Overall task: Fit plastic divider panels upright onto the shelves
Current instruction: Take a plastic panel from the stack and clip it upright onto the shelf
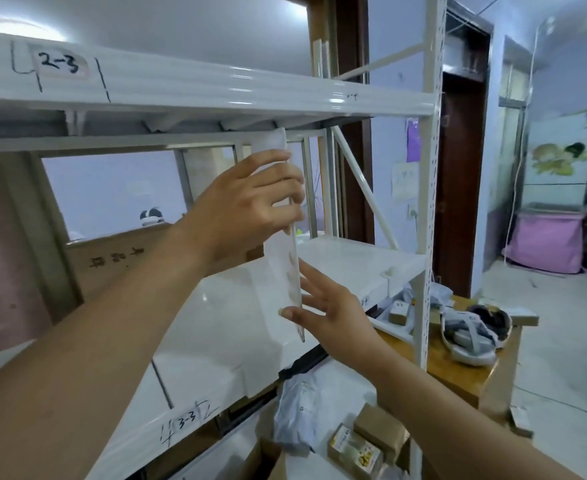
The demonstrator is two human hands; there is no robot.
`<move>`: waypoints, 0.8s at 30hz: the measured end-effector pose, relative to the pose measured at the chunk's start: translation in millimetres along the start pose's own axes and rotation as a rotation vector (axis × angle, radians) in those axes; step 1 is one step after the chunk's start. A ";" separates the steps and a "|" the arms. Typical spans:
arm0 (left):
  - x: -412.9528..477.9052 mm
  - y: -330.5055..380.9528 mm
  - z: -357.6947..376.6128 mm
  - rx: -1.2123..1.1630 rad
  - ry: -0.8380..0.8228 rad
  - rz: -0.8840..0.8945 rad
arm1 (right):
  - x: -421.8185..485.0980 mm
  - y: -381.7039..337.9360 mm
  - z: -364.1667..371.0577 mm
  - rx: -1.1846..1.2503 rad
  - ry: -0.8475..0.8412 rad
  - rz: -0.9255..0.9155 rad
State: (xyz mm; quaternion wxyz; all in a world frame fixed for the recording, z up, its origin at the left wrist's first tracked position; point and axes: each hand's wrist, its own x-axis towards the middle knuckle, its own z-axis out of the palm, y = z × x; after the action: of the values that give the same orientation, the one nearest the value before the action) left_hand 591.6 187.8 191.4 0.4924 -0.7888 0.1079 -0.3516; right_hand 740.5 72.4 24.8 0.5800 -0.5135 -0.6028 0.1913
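A clear plastic divider panel (285, 265) stands nearly upright, seen edge-on, between the white lower shelf (337, 265) marked 3-3 and the underside of the upper shelf (216, 88) marked 2-3. My left hand (247, 202) grips the panel's upper half, fingers curled over its front edge. My right hand (326, 306) holds its lower part, the thumb on the near edge and the fingers spread flat against the right face. The panel's top reaches the upper shelf's underside; its bottom corner hangs just in front of the lower shelf's edge.
A white perforated upright post (427, 202) bounds the shelf on the right, with a diagonal brace behind. A small white clip (389, 271) sits on the lower shelf's front edge. Cardboard boxes (365, 441) and grey bags lie below. A wooden table (475, 358) with shoes stands to the right.
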 end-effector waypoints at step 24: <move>97.5 0.8 191.9 0.040 0.212 0.096 | 86.5 110.3 -144.4 -0.132 0.081 0.040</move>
State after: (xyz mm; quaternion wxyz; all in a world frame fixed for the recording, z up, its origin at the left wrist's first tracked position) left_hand 789.7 271.6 183.0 0.5101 -0.7312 0.1903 -0.4111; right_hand 931.0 136.5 13.9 0.5648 -0.5701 -0.5796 0.1417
